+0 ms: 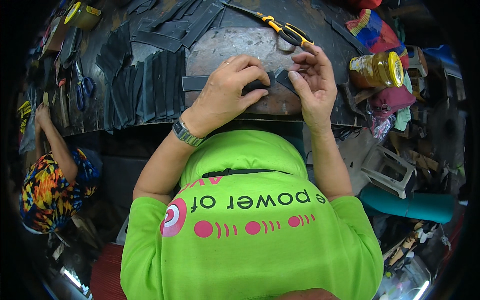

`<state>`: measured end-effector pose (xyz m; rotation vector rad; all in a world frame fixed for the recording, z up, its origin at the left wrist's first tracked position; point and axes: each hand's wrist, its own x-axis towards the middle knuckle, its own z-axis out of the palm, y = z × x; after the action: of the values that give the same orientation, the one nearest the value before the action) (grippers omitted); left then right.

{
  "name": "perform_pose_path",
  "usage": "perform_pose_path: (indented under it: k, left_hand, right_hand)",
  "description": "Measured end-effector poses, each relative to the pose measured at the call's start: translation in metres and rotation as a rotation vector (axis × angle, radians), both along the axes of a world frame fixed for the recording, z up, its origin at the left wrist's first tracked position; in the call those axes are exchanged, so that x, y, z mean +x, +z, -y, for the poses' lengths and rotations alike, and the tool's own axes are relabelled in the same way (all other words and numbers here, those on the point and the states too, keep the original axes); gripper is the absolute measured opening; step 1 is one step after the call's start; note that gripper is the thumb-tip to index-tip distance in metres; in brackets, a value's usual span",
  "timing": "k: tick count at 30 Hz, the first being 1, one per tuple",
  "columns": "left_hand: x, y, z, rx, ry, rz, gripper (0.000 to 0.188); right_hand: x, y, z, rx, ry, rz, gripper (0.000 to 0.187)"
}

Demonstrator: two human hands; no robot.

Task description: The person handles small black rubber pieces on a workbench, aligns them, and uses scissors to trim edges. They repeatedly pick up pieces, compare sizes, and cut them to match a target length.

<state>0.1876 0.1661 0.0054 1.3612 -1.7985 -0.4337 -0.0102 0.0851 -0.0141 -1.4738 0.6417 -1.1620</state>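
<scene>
On a worn stone slab (205, 50) in front of me lies a dark grey flat strip (194, 83), leather-like, with pale edges. My left hand (232, 82) is closed over it, fingers curled and thumb pressed in from the near side. A short dark end piece (285, 79) shows just right of those fingertips. My right hand (317, 82) has its thumb against that piece, with its fingers bent above; their grip is partly hidden. I cannot tell whether both pieces are one strip.
Rows of dark strips (160, 85) lie left of the slab, more behind it. Yellow-handled scissors (287, 32) rest at its far edge; blue-handled scissors (85, 90) lie left. A yellow-lidded jar (375, 70) stands right. Another person (57, 185) sits at left.
</scene>
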Motion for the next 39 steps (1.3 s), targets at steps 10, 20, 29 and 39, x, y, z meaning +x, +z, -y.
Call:
perform_pose_path:
  k: [10,20,29,39]
  left_hand:
    - [0.0,0.005,0.005,0.032,-0.049,-0.034,0.025]
    - [0.0,0.003,0.002,0.019,-0.02,0.101,0.023]
    - [0.001,0.005,-0.004,0.044,0.004,0.092,0.022]
    - [-0.001,0.0,-0.007,0.031,0.0,0.073,0.022]
  right_hand:
    - [-0.018,0.011,-0.01,-0.391,-0.109,-0.588,0.068]
    - [-0.023,0.016,-0.007,-0.475,-0.049,-0.647,0.07]
    - [-0.02,0.012,-0.008,-0.504,-0.053,-0.629,0.069]
    - [-0.016,-0.007,-0.016,-0.329,-0.161,-0.397,0.07]
